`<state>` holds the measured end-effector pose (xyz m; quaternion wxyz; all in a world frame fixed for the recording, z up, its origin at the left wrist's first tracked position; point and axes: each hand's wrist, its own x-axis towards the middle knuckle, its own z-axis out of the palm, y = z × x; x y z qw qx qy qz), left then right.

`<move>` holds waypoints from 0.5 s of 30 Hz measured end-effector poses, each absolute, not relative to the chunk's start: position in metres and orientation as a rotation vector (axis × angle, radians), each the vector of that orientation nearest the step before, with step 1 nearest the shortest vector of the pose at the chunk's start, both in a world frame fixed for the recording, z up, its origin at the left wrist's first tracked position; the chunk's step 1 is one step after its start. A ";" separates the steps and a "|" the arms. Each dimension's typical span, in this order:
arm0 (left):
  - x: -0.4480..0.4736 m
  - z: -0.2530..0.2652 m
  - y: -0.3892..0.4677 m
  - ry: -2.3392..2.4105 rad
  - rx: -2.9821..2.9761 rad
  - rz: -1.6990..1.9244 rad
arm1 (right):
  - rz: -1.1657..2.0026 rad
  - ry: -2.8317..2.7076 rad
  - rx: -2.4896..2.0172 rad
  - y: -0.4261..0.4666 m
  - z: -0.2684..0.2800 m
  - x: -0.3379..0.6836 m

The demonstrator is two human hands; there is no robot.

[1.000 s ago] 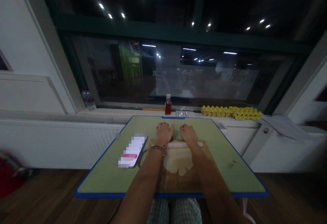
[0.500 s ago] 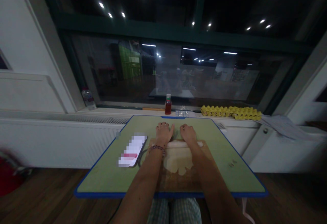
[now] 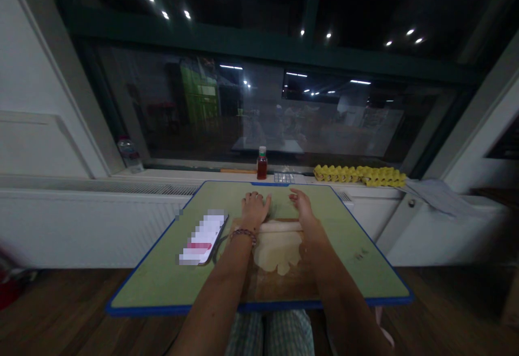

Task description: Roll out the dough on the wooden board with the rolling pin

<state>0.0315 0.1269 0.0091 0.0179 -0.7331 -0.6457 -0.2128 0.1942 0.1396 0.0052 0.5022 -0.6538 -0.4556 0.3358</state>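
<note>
A flat, pale sheet of dough (image 3: 278, 253) with a ragged near edge lies on a brown wooden board (image 3: 279, 289). Across its far edge runs a pale cylinder (image 3: 280, 227) that looks like a rolling pin; my forearms partly cover its ends. My left hand (image 3: 254, 208), a beaded bracelet at its wrist, is just beyond the board's left side, palm down with fingers spread. Turned on its side beyond the cylinder's right end, my right hand (image 3: 302, 204) has its fingers apart and bent leftward. I see nothing held in either hand.
A phone (image 3: 205, 237) with a blurred screen lies left of the board on the blue-edged green table (image 3: 154, 285). On the sill behind stand a red sauce bottle (image 3: 262, 165), yellow egg cartons (image 3: 359, 175) and a plastic bottle (image 3: 130, 155). A white radiator (image 3: 89, 226) is behind the table.
My right hand has turned from palm down onto its side, its fingers opening. My left hand stays spread in about the same place. The whole view has shifted slightly.
</note>
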 end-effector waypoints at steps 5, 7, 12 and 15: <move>0.031 0.009 0.127 -2.007 -2.280 -0.654 | 0.973 -0.969 -1.406 0.130 0.008 0.198; 0.031 0.010 0.126 -2.005 -2.278 -0.655 | 0.972 -0.965 -1.355 0.128 0.009 0.199; 0.030 0.010 0.125 -2.031 -2.278 -0.656 | 0.991 -0.918 -1.251 0.125 0.009 0.200; 0.030 0.010 0.123 -2.033 -2.273 -0.658 | 1.005 -0.915 -1.211 0.124 0.008 0.200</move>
